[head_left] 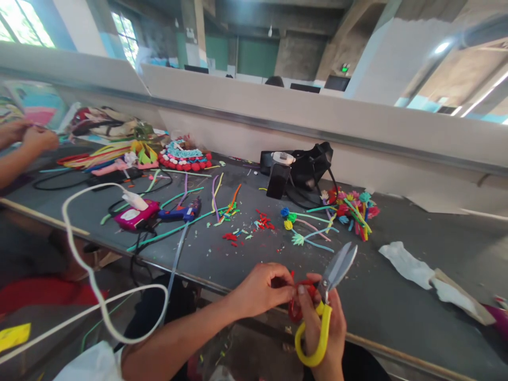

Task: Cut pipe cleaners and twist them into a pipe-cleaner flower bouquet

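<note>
Both my hands meet over the near edge of the dark table. My left hand (262, 287) pinches one side of a red fuzzy pipe-cleaner piece (295, 310), its fingertips close against my right thumb. Yellow-handled scissors (325, 338) rest in my right hand (335, 330), blades pointing up and slightly parted. The thumb and fingers of that hand also press on the red piece. Its exact shape is partly hidden by my fingers. Beyond my hands lie short red clippings (264, 220) and small pipe-cleaner flowers (298, 239) on thin stems.
A blue glue gun (180, 211) and a pink power box (137, 214) lie left, with a white cable (69, 222) looping nearby. Behind are a phone (278, 180), a black bag (313, 166) and a flower bunch (359, 214). Another person's hands (35, 137) work far left.
</note>
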A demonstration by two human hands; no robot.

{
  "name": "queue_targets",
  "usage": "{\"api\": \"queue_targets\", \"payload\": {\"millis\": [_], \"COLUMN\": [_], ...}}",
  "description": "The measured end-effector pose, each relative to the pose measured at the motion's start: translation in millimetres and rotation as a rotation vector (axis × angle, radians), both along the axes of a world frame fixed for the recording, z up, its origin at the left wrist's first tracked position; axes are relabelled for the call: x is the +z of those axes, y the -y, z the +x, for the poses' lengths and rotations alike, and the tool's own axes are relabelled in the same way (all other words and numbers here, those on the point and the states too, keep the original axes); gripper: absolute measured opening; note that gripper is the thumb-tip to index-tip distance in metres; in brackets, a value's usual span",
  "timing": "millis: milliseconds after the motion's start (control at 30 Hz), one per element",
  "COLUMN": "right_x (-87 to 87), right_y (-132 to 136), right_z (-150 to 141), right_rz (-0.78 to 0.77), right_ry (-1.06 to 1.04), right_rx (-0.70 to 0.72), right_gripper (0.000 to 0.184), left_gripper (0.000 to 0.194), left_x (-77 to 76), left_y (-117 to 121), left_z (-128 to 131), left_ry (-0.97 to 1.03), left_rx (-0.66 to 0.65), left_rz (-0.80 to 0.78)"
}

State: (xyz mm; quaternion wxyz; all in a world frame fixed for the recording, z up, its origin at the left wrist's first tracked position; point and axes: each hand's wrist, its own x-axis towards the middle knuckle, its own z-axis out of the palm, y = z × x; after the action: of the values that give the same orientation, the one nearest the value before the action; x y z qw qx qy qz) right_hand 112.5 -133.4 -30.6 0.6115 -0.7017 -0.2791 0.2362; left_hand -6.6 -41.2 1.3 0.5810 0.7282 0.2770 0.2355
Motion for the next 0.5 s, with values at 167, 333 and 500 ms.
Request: {"api": "queue_targets", "payload": {"millis": [167,333,500], "right_x": [-5.9,-12.6,-1.9], "right_y": [2,4,3], "right_z": [1,-1,-7], "right_rz": [-0.015,0.015,0.006], "right_ry": [0.021,0.079,0.066], "right_rx": [0.034,0.032,-0.077], "right_gripper": [0.047,0.044,0.047], "left_gripper": [0.013,0.01,0.004], "left_x": [-4.1,-7.2,-8.1], "left_y": [0,-3,-8], "left_z": [3,5,3], "left_ry": [-0.05,0.011,-0.016], "left_rx": [0.002,0.098,0.144], "left_rz": [-0.138,-0.234,-0.166]}}
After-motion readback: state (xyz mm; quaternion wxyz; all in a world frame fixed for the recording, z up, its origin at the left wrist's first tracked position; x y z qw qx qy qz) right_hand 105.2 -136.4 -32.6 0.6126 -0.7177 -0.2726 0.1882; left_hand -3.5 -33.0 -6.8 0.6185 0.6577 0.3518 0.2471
